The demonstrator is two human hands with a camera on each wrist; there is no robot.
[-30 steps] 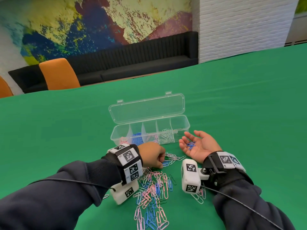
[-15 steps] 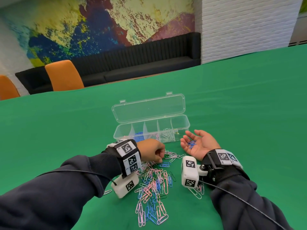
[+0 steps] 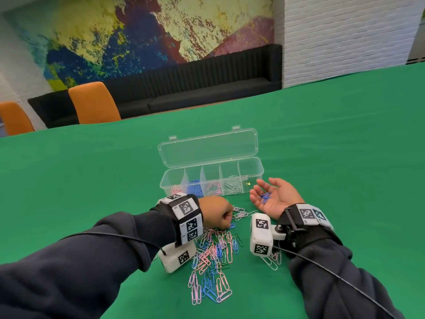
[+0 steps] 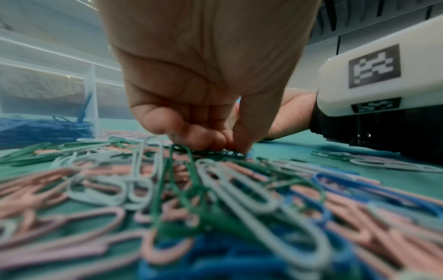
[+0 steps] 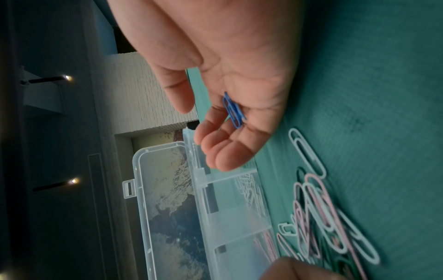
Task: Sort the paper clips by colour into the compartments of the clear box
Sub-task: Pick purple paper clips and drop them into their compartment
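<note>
Your left hand (image 3: 216, 211) is curled with fingertips (image 4: 237, 144) pinched together at the far edge of the mixed heap of coloured wire paper clips (image 3: 213, 256) on the green surface (image 3: 333, 157); which clip it grips cannot be told. Your right hand (image 3: 274, 196) lies palm-up and relaxed, cradling loose blue paper clips (image 3: 265, 197) beside the clear five-compartment plastic box (image 3: 261, 168). Interlocked clips may drag a wrong colour along, and tilting the palm may spill the blue ones; compared with a second ago, both hands sit almost unchanged.
</note>
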